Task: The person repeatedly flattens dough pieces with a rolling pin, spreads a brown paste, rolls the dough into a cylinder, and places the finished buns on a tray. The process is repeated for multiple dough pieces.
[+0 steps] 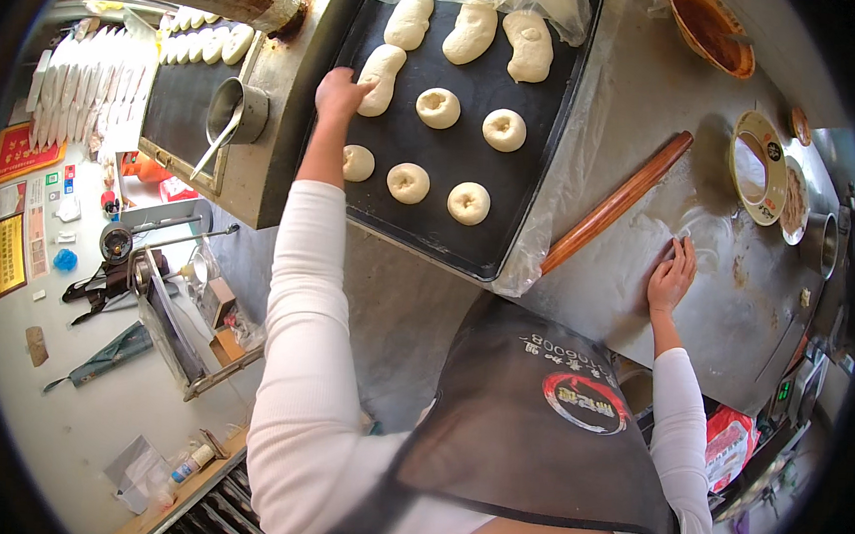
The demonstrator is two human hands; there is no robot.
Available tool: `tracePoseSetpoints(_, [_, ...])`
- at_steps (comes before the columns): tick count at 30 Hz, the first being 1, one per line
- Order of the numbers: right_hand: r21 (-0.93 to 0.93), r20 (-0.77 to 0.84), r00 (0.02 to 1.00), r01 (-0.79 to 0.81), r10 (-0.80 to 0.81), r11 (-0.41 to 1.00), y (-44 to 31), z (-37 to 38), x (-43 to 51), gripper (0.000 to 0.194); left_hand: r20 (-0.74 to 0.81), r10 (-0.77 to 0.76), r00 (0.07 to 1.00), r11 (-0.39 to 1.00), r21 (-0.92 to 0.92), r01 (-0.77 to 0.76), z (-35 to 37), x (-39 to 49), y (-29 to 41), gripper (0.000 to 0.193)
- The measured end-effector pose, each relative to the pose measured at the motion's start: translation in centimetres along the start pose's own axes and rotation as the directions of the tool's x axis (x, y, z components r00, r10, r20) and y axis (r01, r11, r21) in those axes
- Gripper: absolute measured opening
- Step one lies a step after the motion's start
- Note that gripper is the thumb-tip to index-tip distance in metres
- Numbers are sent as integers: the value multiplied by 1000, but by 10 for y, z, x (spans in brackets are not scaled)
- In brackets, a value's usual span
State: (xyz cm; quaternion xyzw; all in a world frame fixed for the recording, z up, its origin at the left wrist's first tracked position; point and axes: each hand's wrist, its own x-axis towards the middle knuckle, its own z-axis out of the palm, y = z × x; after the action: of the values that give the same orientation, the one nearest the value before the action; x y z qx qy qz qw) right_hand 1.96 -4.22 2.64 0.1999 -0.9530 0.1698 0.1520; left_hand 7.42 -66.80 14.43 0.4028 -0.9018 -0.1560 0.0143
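My left hand (pixel 342 95) is at the left edge of a black baking tray (pixel 468 161), its thumb reaching to a long dough piece (pixel 382 79). Whether it grips the dough or the tray rim is not clear. Three more long pieces, one of them a curved dough piece (pixel 530 46), lie at the tray's far end. Nearer me sit several round dough pieces with dimpled tops, such as a dough round (pixel 468 204). My right hand (pixel 672 274) rests on the floured metal worktable (pixel 613 275), fingers extended, holding nothing. A wooden rolling pin (pixel 616 204) lies between that hand and the tray.
Clear plastic sheeting (pixel 555 201) runs along the tray's right side. To the right stand a patterned bowl (pixel 775 175), a plate of brownish filling (pixel 795 197) and a metal pot (pixel 820 245). A brown-filled bowl (pixel 709 32) is farther back. At left, a metal cup (pixel 239 112) holds a utensil.
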Motion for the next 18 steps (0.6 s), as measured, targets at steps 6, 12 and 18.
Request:
tracePoseSetpoints(6, [16, -13, 1000, 1, 0, 1000, 3, 6, 1, 39, 572, -330, 751, 521, -553, 650, 20, 18, -29, 42])
tracePoseSetpoints(12, [95, 11, 999, -40, 39, 995, 1, 0, -1, 37, 55, -379, 924, 217, -965, 147, 58, 31, -3, 35])
tracePoseSetpoints(18, [151, -110, 990, 104, -88, 983, 93, -23, 104, 44, 176, -76, 982, -503, -856, 114, -9, 24, -67, 37])
